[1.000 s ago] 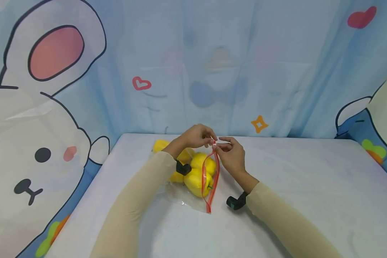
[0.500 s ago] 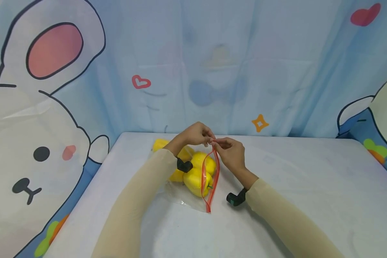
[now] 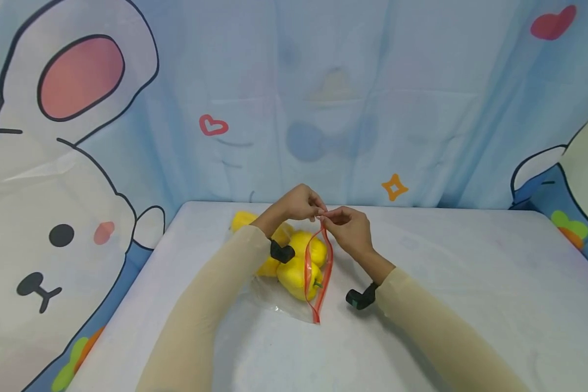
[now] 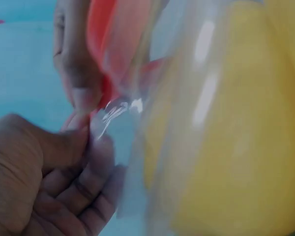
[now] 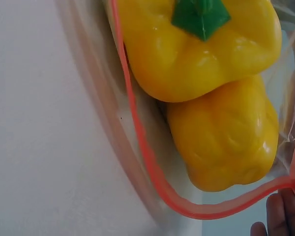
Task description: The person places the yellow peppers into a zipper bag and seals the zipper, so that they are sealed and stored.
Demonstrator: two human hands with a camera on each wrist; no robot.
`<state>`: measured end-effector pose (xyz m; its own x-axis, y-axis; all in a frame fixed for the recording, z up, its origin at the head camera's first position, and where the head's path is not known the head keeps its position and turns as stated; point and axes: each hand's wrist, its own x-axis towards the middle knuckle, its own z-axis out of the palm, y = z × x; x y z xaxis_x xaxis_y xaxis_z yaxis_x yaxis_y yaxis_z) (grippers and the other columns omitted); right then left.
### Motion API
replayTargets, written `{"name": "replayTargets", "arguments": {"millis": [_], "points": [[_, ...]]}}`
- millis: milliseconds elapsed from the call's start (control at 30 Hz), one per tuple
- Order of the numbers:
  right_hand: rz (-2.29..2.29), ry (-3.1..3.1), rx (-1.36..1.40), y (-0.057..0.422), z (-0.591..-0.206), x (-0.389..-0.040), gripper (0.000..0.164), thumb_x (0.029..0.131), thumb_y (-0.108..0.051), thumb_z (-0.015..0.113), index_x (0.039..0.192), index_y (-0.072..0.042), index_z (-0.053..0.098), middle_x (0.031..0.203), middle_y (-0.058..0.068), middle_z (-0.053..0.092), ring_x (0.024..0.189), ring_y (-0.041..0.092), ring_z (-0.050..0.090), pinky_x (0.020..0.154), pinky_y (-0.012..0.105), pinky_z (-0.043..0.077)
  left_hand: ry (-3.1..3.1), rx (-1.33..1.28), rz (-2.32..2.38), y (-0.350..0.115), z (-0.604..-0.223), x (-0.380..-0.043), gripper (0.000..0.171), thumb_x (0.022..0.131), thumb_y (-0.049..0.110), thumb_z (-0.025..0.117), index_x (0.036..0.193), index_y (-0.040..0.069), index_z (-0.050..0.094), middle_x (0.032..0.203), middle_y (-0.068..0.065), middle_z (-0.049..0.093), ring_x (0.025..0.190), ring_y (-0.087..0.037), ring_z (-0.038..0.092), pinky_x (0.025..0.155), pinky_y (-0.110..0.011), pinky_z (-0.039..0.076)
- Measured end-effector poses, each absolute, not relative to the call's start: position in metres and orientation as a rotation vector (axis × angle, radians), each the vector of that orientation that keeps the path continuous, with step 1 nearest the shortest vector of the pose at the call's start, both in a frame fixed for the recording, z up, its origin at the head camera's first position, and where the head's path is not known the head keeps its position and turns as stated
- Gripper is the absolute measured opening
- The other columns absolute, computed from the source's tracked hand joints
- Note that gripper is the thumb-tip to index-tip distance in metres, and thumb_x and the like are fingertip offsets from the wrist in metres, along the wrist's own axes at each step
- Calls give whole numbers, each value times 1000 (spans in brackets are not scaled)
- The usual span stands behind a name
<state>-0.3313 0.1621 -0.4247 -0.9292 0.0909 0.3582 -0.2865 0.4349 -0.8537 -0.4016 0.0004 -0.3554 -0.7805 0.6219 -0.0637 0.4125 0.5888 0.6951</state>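
A clear zip bag [image 3: 286,304] with a red strip along its mouth [image 3: 327,275] lies on the table and contains several yellow bell peppers [image 3: 298,277]. At the far end of the mouth, my left hand [image 3: 298,203] pinches the bag's corner between thumb and fingers. My right hand [image 3: 351,230] pinches the red strip right beside it, the fingertips of both hands meeting. In the left wrist view, the left thumb [image 4: 64,147] presses the clear film. The right wrist view shows the mouth gaping in front of a pepper with a green stem [image 5: 201,17].
A white table [image 3: 451,261] carries the bag. Behind it hangs a blue printed curtain [image 3: 421,81]. A black wrist camera [image 3: 281,251] on the left wrist hangs over the peppers; another [image 3: 360,298] hangs from the right wrist.
The right hand's raised forefinger has come down, and both hands' fingertips have closed together at the bag's corner. The corner shifted slightly left; the bag and peppers barely moved.
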Motion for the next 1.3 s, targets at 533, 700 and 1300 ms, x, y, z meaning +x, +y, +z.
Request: {"name": "replayTargets", "arguments": {"millis": [533, 700, 1300], "points": [[1614, -2361, 129, 160, -426, -316, 21, 87, -25, 75, 93, -6, 72, 91, 12, 73, 79, 15, 66, 69, 20, 54, 2614, 692, 1046, 8, -346, -400, 18, 98, 12, 61, 105, 8, 76, 102, -6, 73, 83, -17, 63, 72, -22, 54], [1670, -2383, 112, 161, -429, -308, 22, 87, -27, 75, 92, -7, 71, 90, 10, 72, 79, 16, 65, 69, 21, 54, 2626, 651, 1073, 11, -348, -404, 16, 97, 11, 62, 103, 13, 77, 98, -5, 72, 67, -13, 55, 57, -20, 44], [1664, -2424, 55, 169, -433, -286, 22, 86, -24, 77, 92, -4, 71, 89, 11, 71, 76, 14, 64, 65, 21, 53, 2636, 615, 1175, 23, -352, -411, 32, 96, -2, 53, 100, 16, 79, 114, -1, 73, 64, -14, 49, 48, -20, 31]]}}
